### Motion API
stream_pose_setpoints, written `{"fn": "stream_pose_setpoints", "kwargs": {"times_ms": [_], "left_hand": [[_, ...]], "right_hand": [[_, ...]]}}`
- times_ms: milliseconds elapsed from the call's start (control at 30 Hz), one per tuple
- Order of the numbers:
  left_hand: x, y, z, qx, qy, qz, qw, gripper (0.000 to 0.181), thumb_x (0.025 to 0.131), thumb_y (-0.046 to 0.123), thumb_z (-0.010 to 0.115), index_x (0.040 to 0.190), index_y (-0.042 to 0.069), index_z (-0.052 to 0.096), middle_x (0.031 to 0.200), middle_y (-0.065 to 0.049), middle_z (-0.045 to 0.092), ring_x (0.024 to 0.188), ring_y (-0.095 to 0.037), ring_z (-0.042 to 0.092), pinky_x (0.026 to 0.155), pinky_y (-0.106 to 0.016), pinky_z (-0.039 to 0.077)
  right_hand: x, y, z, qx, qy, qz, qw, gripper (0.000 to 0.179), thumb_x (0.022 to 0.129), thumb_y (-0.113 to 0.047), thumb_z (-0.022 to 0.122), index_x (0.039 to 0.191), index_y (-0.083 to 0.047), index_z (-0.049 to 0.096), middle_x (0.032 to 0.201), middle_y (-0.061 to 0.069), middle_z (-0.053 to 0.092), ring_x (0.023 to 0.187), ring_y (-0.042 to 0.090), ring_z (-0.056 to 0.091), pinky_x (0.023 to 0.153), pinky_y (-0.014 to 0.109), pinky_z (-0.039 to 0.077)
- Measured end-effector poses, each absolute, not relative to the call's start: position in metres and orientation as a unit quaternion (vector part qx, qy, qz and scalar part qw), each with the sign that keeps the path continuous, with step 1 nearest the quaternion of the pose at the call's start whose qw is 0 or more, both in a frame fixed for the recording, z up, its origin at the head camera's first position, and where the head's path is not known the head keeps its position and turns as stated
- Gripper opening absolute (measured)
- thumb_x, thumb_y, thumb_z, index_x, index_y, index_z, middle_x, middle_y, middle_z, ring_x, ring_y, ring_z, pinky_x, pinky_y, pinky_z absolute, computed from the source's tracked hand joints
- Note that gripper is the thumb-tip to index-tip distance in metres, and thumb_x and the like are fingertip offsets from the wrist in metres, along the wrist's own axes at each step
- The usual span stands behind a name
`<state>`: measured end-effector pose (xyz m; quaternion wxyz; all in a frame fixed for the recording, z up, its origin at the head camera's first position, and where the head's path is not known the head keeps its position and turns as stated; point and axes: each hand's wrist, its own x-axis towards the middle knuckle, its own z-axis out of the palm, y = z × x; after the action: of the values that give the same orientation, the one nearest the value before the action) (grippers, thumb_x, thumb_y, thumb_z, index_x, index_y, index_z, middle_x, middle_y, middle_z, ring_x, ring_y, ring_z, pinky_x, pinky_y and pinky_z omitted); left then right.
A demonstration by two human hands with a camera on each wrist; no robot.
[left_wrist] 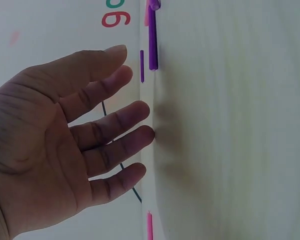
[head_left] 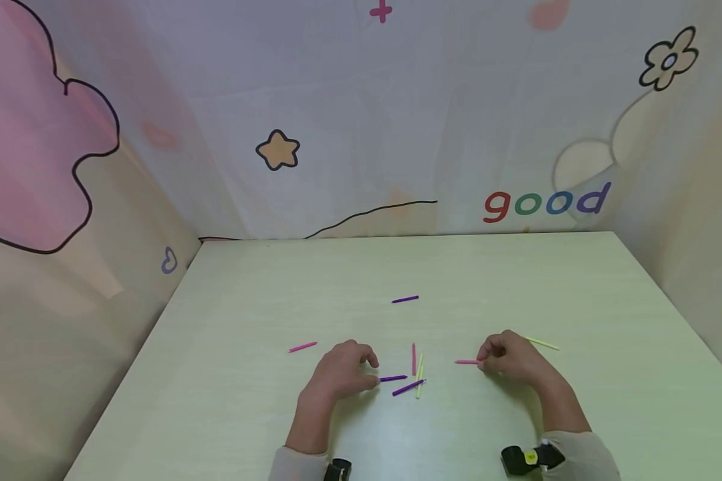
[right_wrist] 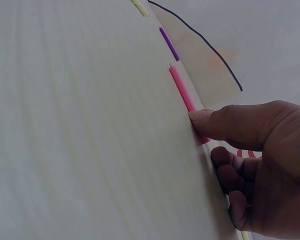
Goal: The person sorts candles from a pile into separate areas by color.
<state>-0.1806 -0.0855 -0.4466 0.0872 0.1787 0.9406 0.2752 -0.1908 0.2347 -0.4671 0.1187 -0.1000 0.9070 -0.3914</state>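
Note:
In the head view my right hand (head_left: 511, 359) pinches a thin pink candle (head_left: 466, 362) between thumb and finger. The right wrist view shows this pink candle (right_wrist: 181, 87) low at the table surface under the thumb. My left hand (head_left: 345, 369) hovers at the table with its fingers loosely extended. Just past its thumb lies a purple candle (head_left: 394, 379); the left wrist view shows the fingers apart from a purple candle (left_wrist: 153, 40). Between the hands, another purple candle (head_left: 404, 389) crosses yellow candles (head_left: 418, 384), and a pink candle (head_left: 414, 359) lies beside them.
A pink candle (head_left: 303, 347) lies left of the left hand. Farther back is a purple candle (head_left: 405, 299). Behind the right hand a yellow candle (head_left: 541, 343) is partly covered. A printed cloth (head_left: 349, 100) hangs along the pale table's (head_left: 247, 280) back edge.

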Motion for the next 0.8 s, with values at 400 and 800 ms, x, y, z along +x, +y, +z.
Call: {"fn": "stream_pose_setpoints", "kwargs": {"times_ms": [400, 800], "left_hand": [[-0.184, -0.076, -0.448, 0.185, 0.947, 0.241, 0.101, 0.013, 0.068, 0.010, 0.075, 0.079, 0.015, 0.072, 0.084, 0.001, 0.051, 0.077, -0.016, 0.046, 0.065, -0.029, 0.040], [-0.190, -0.070, -0.450, 0.183, 0.955, 0.209, 0.101, 0.014, 0.067, 0.006, 0.073, 0.071, 0.019, 0.072, 0.087, -0.003, 0.052, 0.079, -0.019, 0.049, 0.063, -0.030, 0.041]], "right_hand": [[-0.191, 0.232, -0.466, -0.100, 0.908, -0.391, 0.117, 0.005, 0.076, 0.001, 0.068, 0.078, -0.002, 0.065, 0.067, 0.000, 0.054, 0.065, 0.017, 0.045, 0.059, 0.032, 0.037], [-0.191, 0.231, -0.465, -0.104, 0.915, -0.375, 0.108, 0.007, 0.077, -0.004, 0.071, 0.074, -0.006, 0.064, 0.063, -0.002, 0.052, 0.063, 0.016, 0.043, 0.057, 0.030, 0.036]]}}
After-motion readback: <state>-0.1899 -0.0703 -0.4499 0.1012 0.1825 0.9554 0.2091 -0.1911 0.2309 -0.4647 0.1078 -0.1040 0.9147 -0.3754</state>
